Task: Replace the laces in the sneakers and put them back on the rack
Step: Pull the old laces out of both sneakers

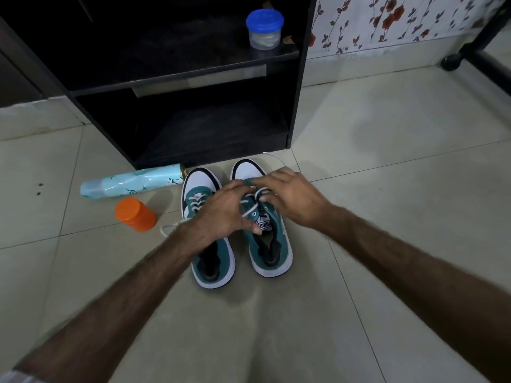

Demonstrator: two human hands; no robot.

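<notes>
Here both hands work the right sneaker [269, 244]: left hand [221, 214] and right hand [290, 197] each pinch its white lace [253, 210]; left sneaker [210, 261] just beside.

A pale turquoise spray can [132, 183] lies on its side on the tiled floor [387, 167]. An orange-capped jar [135, 214] lies just beside it. A blue-lidded clear tub [264, 29] stands at the upper shelf's right front corner.
</notes>
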